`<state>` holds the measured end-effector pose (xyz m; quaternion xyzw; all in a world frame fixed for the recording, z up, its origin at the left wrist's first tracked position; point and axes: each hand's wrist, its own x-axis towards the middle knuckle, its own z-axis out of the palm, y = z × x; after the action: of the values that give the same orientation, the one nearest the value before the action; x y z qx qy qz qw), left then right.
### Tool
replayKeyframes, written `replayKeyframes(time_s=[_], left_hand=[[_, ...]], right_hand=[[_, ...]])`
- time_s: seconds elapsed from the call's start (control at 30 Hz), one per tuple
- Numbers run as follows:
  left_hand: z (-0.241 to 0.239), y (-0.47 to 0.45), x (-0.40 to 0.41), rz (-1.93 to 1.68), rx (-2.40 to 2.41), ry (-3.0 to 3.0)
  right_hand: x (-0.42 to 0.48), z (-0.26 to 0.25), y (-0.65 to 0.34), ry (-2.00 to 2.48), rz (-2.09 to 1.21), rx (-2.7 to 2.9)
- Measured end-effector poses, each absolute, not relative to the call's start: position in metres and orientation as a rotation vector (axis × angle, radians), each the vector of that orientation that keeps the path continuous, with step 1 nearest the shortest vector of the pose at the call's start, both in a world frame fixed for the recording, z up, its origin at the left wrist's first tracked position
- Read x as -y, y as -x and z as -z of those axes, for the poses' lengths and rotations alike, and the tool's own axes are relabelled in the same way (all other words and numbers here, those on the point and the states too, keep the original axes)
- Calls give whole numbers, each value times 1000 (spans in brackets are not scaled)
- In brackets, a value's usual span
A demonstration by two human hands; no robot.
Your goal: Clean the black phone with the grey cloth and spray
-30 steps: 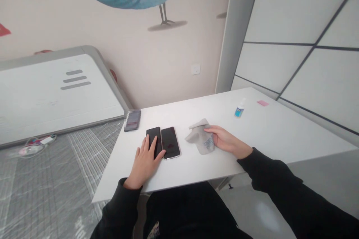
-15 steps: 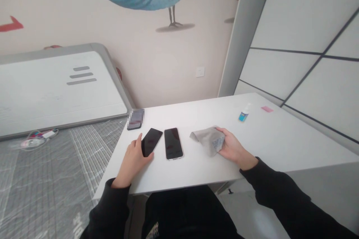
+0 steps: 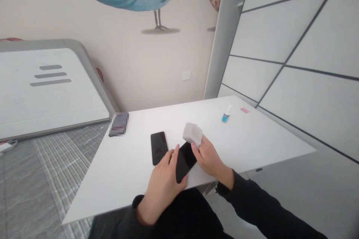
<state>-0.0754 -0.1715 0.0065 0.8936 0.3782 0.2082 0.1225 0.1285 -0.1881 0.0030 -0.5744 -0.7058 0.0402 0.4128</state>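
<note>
My left hand point(image 3: 164, 181) holds a black phone point(image 3: 185, 160) lifted a little above the white table point(image 3: 252, 142), screen up and tilted. My right hand point(image 3: 209, 158) grips a bunched grey cloth point(image 3: 192, 133) and presses it against the far end of that phone. A second black phone point(image 3: 159, 147) lies flat on the table just left of the held one. Both arms wear black sleeves.
A blurred dark object point(image 3: 119, 124) lies at the table's far left corner. A small blue-labelled bottle point(image 3: 226, 115) and a pink slip point(image 3: 245, 110) sit at the far right. A white-and-grey board point(image 3: 47, 86) leans against the wall at left. Grey floor covering lies below.
My left hand picked up the left phone and carried it right, past the other phone. My right hand bunched the cloth and brought it onto the held phone. The view shifted right.
</note>
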Motion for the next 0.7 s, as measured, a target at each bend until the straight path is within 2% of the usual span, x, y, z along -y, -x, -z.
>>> replayKeyframes(time_s=[0.2,0.53,0.7], left_hand=[[12,41,178,-627,-1118,-2561],[20,61,184,-800,-1221,-2556],[15,63,184,-632,-1280,-2611]], right_hand=[[220,15,-138,1294,-2,2328],[227,34,-150,1549,41,2207],[236,30,-114,1291,-155,2378]])
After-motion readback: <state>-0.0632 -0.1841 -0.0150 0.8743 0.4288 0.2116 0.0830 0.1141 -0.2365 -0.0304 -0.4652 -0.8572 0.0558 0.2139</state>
